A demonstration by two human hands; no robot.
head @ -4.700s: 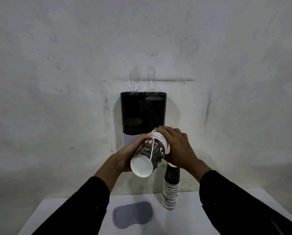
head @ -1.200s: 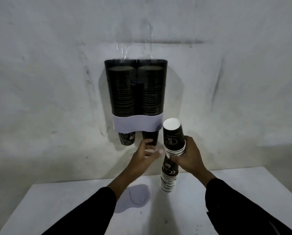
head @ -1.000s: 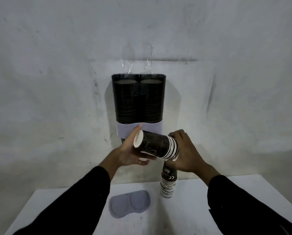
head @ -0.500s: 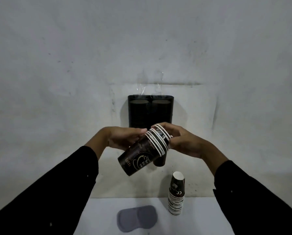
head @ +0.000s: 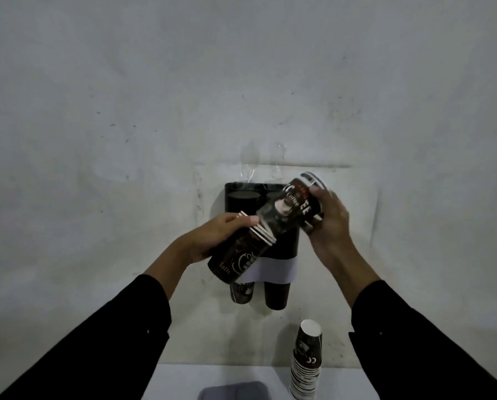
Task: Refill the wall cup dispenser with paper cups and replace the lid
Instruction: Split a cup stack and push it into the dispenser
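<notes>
Had cups [head: 266,226] tilted between hands, just in front of dispenser [head: 235,203]. Left hand [head: 212,238] wrapped round lower cups, right hand [head: 326,223] gripping upper ones. Light, crushable paper, nested ones slid apart easily, so held by rims, gently.

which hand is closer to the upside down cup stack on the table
Right. The right hand holds cups up by the dispenser, roughly above the table stack. The left hand is at a similar height but further left of it.
</notes>
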